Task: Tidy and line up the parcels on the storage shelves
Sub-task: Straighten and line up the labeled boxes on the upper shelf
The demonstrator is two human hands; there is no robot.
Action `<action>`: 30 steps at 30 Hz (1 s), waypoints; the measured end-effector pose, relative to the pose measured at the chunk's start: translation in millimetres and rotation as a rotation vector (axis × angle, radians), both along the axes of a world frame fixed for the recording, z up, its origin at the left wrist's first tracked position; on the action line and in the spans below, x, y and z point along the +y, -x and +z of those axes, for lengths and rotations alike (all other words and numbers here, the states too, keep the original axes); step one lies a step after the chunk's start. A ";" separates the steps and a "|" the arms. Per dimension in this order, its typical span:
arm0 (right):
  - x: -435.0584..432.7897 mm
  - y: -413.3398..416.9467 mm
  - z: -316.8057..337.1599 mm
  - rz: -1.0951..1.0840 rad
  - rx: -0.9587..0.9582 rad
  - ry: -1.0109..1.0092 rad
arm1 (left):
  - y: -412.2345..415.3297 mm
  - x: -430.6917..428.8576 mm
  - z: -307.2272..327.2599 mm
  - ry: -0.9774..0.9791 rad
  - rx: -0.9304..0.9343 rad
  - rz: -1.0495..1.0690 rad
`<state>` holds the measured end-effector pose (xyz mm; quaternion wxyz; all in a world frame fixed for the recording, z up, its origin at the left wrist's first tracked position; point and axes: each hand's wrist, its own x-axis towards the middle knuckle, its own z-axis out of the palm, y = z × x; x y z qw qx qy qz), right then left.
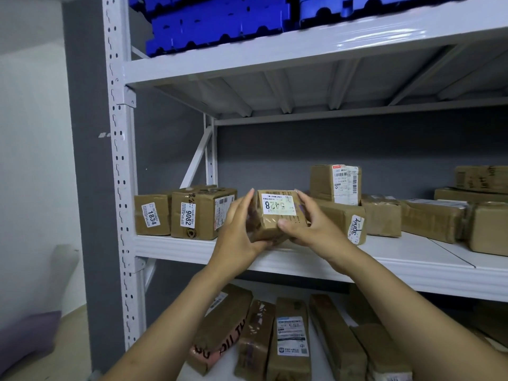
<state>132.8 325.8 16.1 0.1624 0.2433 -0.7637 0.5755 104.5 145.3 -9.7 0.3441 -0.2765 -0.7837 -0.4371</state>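
- Item held: small brown taped cardboard parcel with a white label reading 5428 upside down [277,215], at the front lip of the white metal middle shelf [302,257]; whether its base touches the board cannot be told.
- Left hand [239,229]: fingers closed round the parcel's left end and under its lower edge.
- Right hand [308,224]: thumb on the front face, fingers wrapped over the right end; both hands share the load equally.
- Long axis: roughly left to right, parallel with the shelf's front edge.
- Neighbour, left: squat brown carton labelled 9082 [198,213], upright and square to the edge, just beside the left hand; beyond it, a brown carton labelled 1834 [152,215].
- Neighbour, right: brown parcel with a handwritten white label [343,218], close behind the right hand and skewed.
- Open room: the gap the held parcel occupies (likely its slot in the row); little side clearance for fingers.
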 end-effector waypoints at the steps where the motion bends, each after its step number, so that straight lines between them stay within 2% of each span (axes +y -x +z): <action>1: -3.1 0.8 -1.0 -0.027 0.009 -0.031 | 1.0 -0.2 -2.2 0.030 0.050 0.037; 5: -18.2 5.5 -3.7 -0.213 0.104 -0.212 | 12.1 1.5 -15.2 0.164 0.298 0.287; 12: -17.7 19.0 0.4 -0.346 0.254 -0.481 | 17.0 -20.7 -6.8 0.297 0.164 0.205; 19: -28.6 40.4 8.9 -0.357 0.374 -0.753 | 44.4 -75.2 18.6 0.378 0.300 0.597; 24: -54.4 57.8 4.6 -0.361 0.383 -0.774 | 68.7 -110.4 38.0 0.544 0.034 0.603; 30: -78.7 80.7 -1.2 -0.349 0.280 -0.528 | 85.3 -141.8 45.0 0.584 -0.144 0.584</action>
